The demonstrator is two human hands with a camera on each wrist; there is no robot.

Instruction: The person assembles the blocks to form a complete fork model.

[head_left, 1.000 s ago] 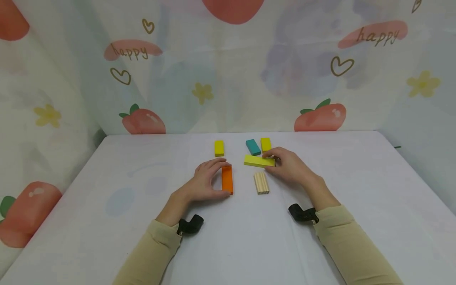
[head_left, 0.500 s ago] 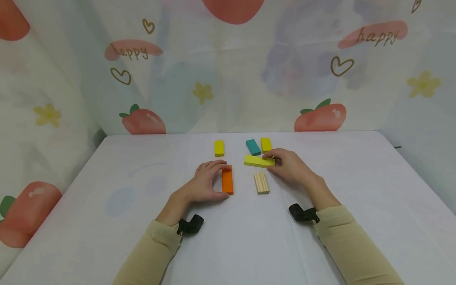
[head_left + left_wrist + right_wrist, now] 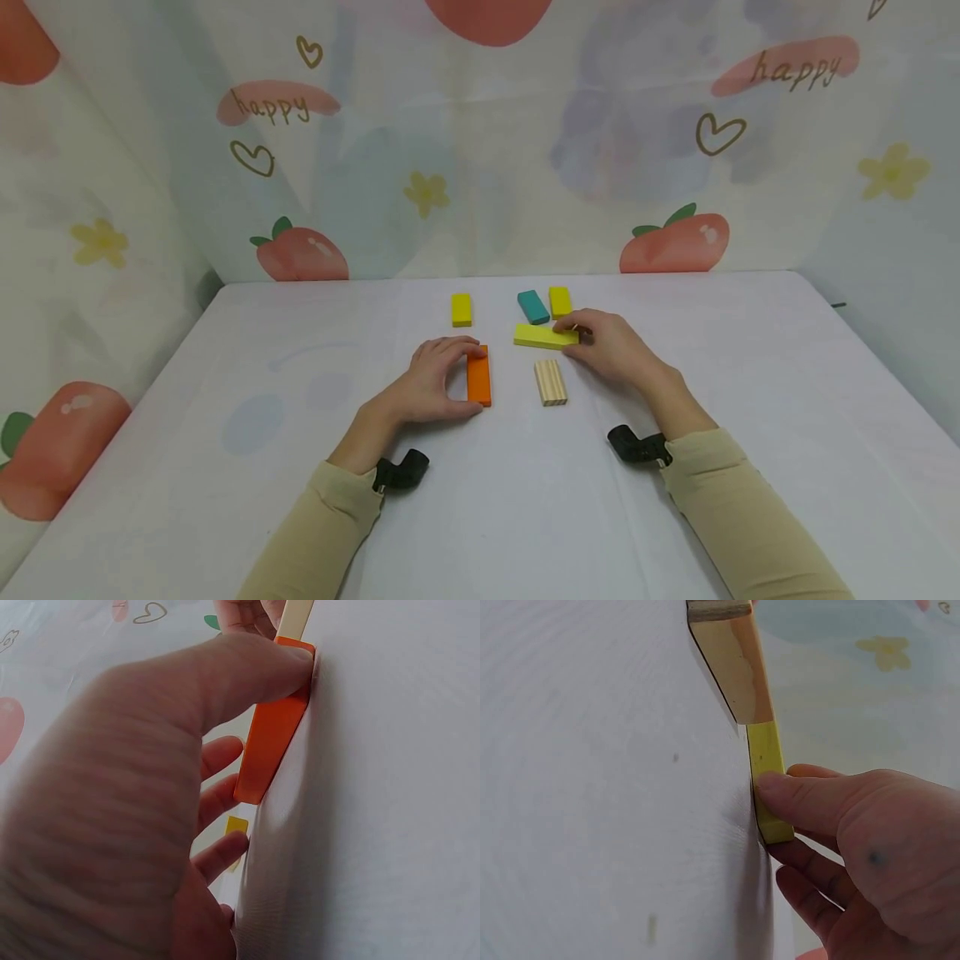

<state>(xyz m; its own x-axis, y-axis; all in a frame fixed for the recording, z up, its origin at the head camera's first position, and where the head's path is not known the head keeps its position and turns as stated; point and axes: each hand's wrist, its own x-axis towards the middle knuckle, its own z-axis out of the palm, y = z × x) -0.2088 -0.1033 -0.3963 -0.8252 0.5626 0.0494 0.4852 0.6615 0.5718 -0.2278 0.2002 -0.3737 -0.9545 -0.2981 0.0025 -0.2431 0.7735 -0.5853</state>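
On the white table, the left hand (image 3: 433, 382) holds an orange block (image 3: 478, 377) lengthwise, thumb at its near end and fingertips at its far end. The left wrist view shows the thumb pressed on the end of that orange block (image 3: 274, 742). To the right, the right hand (image 3: 611, 346) pinches the right end of a yellow-green block (image 3: 542, 337) lying crosswise. In the right wrist view its thumb lies against the side of the yellow-green block (image 3: 765, 754). A plain wooden block (image 3: 551, 382) with stripes along its top lies between the hands, nearer the person.
Behind the right hand lie a teal block (image 3: 533, 307) and a small yellow block (image 3: 559, 302). Another yellow block (image 3: 461, 310) lies beyond the left hand. A patterned cloth backdrop (image 3: 480, 167) rises at the table's far edge. Black cameras (image 3: 405, 470) sit on both wrists.
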